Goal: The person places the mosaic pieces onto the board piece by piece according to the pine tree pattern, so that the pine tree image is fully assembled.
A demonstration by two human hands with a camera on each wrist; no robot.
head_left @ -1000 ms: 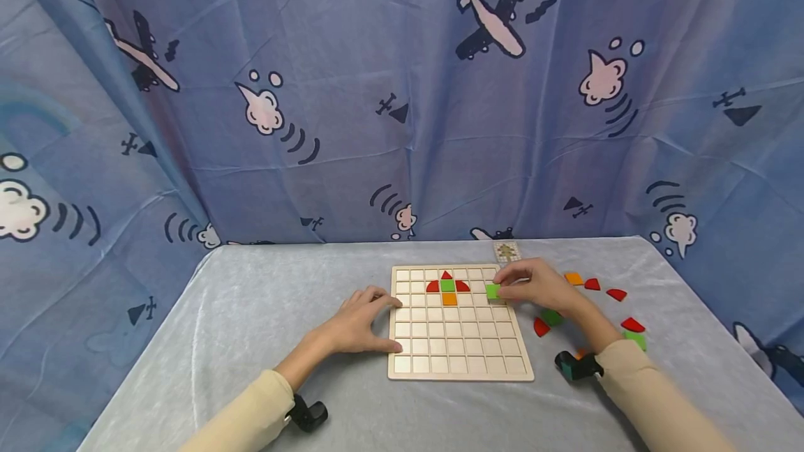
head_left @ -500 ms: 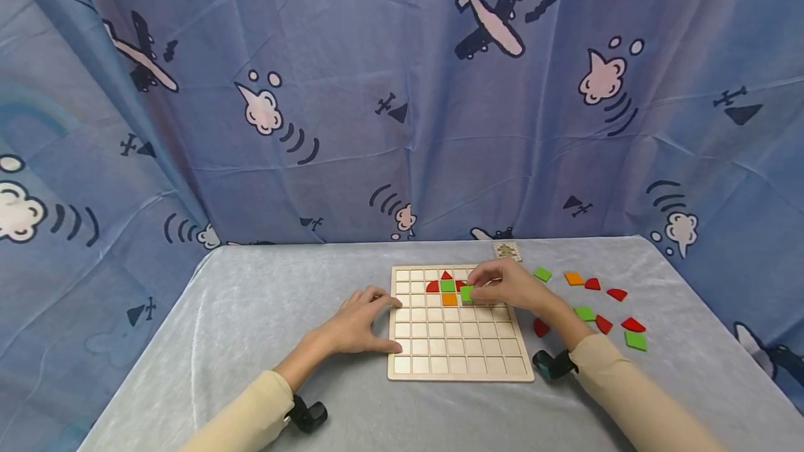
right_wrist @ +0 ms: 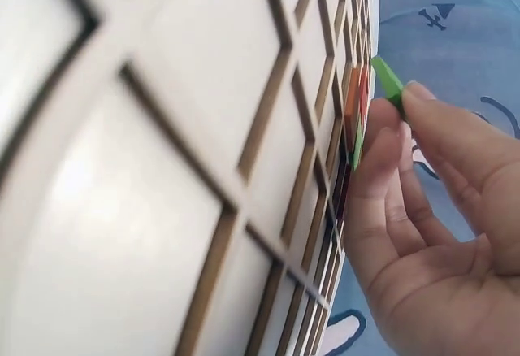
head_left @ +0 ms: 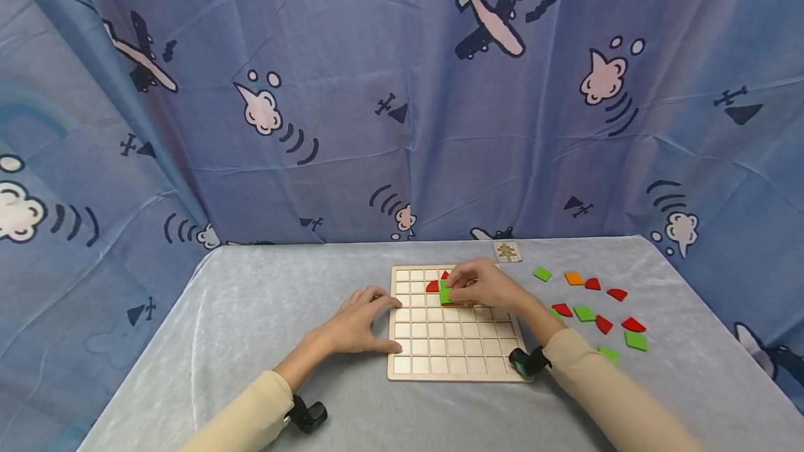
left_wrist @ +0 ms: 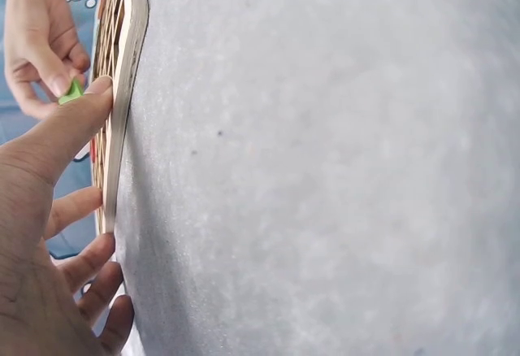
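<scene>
A light wooden grid board (head_left: 465,347) lies on the cloth-covered table. Its left edge is touched by the thumb and fingertips of my left hand (head_left: 359,323), which are spread along the rim. Over the upper part of the board, my right hand (head_left: 484,286) pinches a green tile (head_left: 444,296) between thumb and fingers; the right wrist view shows this green tile (right_wrist: 388,84) tilted above the grid. A red quarter-round piece (head_left: 433,286) and a red triangle (head_left: 445,275) sit in cells beside it. An orange square (right_wrist: 351,110) shows low in the right wrist view, mostly hidden from the head.
Loose pieces are scattered right of the board, among them a green tile (head_left: 543,273), an orange tile (head_left: 574,278) and a red piece (head_left: 634,325). A small tree-pattern card (head_left: 507,252) lies behind the board. A blue printed curtain (head_left: 352,103) hangs behind the table.
My right hand has carried the green tile leftward from the board's right side to above the placed pieces, covering some of them. My left hand has stayed at the left edge.
</scene>
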